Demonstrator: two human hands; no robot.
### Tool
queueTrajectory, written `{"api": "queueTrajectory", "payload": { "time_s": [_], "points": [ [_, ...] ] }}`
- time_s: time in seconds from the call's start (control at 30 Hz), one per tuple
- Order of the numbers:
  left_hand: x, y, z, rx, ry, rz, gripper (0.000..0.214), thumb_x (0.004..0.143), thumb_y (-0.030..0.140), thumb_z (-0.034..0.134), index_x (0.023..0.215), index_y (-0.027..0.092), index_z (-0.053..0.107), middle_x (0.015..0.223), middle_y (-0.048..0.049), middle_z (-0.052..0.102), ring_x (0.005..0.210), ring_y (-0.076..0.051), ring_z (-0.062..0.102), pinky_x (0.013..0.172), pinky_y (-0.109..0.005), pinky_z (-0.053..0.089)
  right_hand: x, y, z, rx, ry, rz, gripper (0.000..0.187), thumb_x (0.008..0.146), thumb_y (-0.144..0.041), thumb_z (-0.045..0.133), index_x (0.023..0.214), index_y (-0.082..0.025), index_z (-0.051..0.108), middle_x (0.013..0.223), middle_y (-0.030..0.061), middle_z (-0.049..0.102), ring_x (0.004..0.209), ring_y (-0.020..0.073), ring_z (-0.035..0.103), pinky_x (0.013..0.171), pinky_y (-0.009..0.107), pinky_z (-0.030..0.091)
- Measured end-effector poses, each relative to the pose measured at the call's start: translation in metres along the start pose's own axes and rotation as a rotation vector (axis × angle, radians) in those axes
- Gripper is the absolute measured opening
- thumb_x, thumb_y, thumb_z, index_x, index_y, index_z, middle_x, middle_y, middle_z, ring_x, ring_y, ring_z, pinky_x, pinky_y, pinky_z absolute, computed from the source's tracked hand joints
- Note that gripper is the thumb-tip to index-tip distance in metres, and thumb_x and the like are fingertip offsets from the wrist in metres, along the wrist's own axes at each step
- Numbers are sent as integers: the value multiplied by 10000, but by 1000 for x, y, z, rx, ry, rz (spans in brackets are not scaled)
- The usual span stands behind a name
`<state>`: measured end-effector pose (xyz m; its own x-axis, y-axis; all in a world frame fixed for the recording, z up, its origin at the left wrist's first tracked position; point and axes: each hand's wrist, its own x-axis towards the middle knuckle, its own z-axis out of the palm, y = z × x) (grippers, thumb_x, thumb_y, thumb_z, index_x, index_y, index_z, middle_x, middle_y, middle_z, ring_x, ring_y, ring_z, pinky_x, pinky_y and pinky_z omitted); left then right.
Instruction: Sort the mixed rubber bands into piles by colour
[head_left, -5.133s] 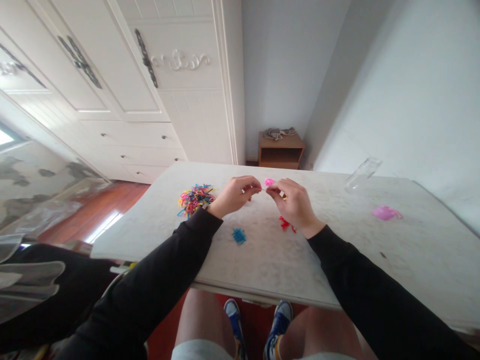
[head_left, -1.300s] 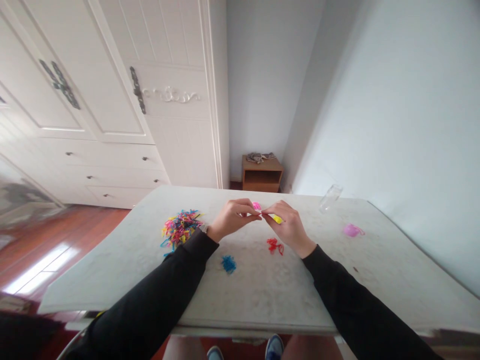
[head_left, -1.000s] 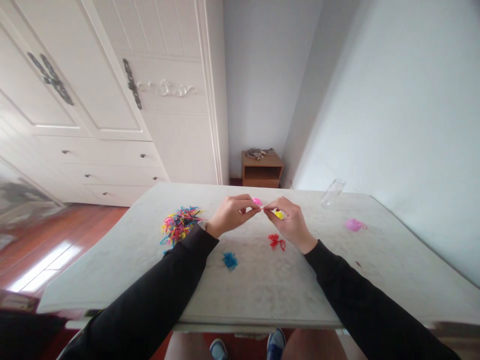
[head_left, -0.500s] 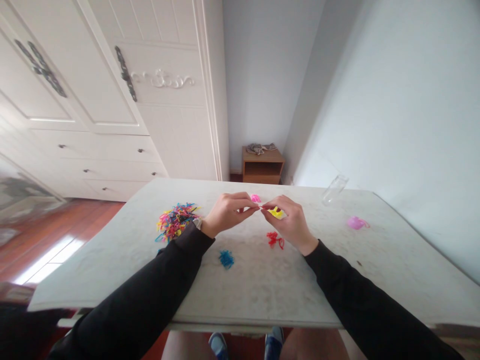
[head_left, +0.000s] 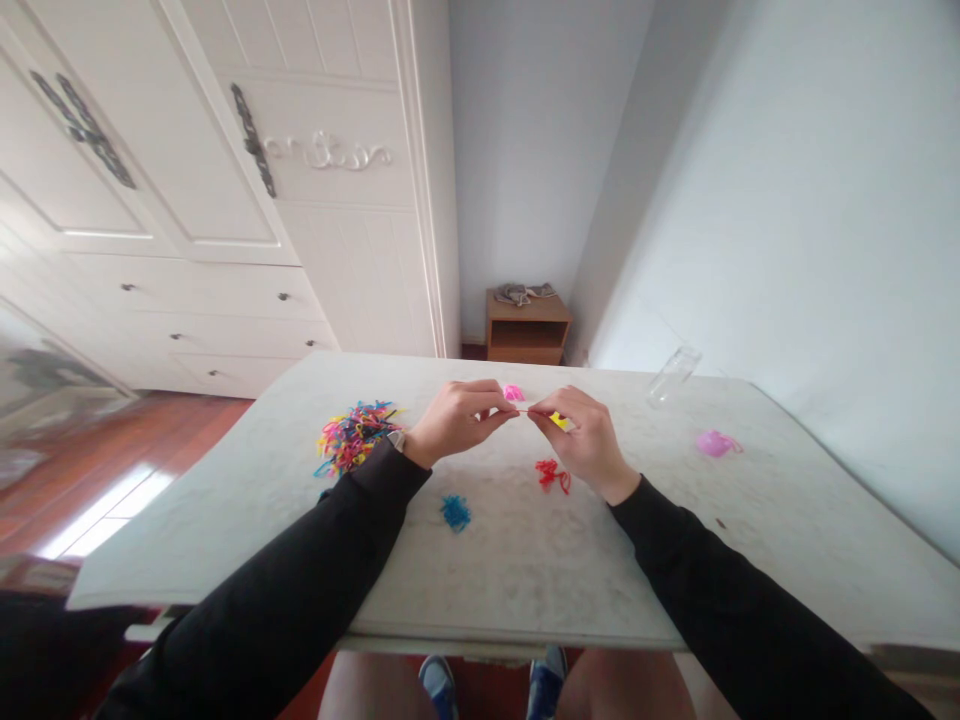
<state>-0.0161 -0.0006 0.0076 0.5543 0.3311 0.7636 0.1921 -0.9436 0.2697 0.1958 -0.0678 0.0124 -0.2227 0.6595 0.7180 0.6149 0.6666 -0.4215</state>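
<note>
A thin red rubber band [head_left: 523, 411] runs between my fingertips above the table. My left hand [head_left: 459, 422] pinches one end and my right hand [head_left: 586, 440] pinches the other. Left of my left wrist lies a mixed heap of coloured rubber bands [head_left: 354, 438]. Closer to me is a small blue pile of bands [head_left: 455, 512]. A red pile [head_left: 552, 476] sits below my right hand. Behind that hand, a yellow pile [head_left: 559, 420] is partly hidden. Beyond my fingertips is a pink pile [head_left: 513, 392].
A clear glass or plastic container [head_left: 673, 377] lies toward the table's back right. Nearer sits a purple-pink pouch-like item [head_left: 718, 443] with a loop. The white table [head_left: 510, 585] meets the wall on the right. Past its far edge stands a small wooden cabinet [head_left: 528, 325].
My fingertips have moved slightly apart, and more of the red band shows between them. The piles keep their places; the view has shifted a little.
</note>
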Motion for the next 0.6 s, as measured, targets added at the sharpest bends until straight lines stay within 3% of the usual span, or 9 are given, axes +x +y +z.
{"api": "queueTrajectory", "payload": {
  "time_s": [0.13,0.3,0.5,0.6],
  "points": [
    [1,-6,-9,31,-8,-24,185,960,244,662,820,175,761,731,-22,685,617,-91,600,593,-209,452,3,7,-9,2,35,79,188,960,-285,641,793,-230,707,783,41,721,752,204,645,697,350,497],
    [2,-11,-18,31,45,-94,188,943,241,680,783,166,743,733,-21,683,607,-87,585,595,-208,451,6,12,-20,11,197,234,146,914,-278,667,785,-219,700,791,26,731,738,189,649,653,316,483],
    [0,-6,-8,9,-38,-56,162,959,230,657,846,164,752,766,-31,686,643,-97,599,613,-218,448,5,4,-9,59,36,149,161,938,-272,658,795,-212,698,775,29,699,729,175,637,666,311,487],
    [-1,-6,-7,8,-30,-78,175,961,221,643,825,158,734,770,-37,682,643,-100,595,612,-221,447,7,6,-14,49,-2,165,159,928,-260,655,785,-205,699,754,27,698,699,168,630,649,303,490]
  ]
}}
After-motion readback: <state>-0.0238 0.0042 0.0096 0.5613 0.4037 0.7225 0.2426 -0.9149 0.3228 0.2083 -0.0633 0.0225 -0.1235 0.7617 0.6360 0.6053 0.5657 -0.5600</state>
